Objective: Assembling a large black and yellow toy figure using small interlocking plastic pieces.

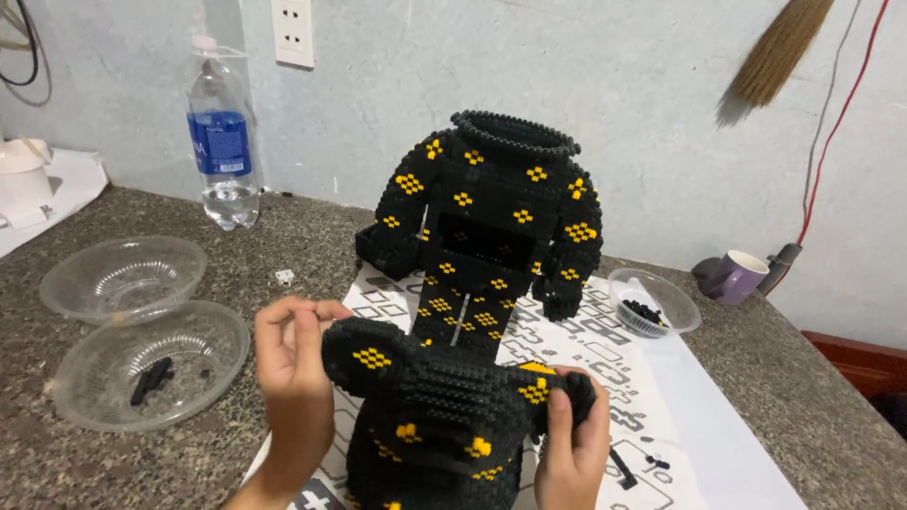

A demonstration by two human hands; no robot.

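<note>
A black brick-built head with two round ears and yellow diamond patches (pixel 435 416) sits low in the middle. My left hand (pixel 293 378) presses against its left ear with fingers curled over the top. My right hand (pixel 572 444) grips the right ear. Behind it stands a headless black brick body with yellow patches (pixel 496 231), upright on a white printed instruction sheet (pixel 642 378).
Two clear plastic bowls (pixel 123 279) (pixel 151 368) sit at left, the nearer one holding black pieces. A small clear bowl of black pieces (pixel 654 302), a purple mug (pixel 735 276) and a water bottle (pixel 223 142) stand on the speckled stone counter (pixel 57 453). A broom (pixel 775 57) hangs on the wall.
</note>
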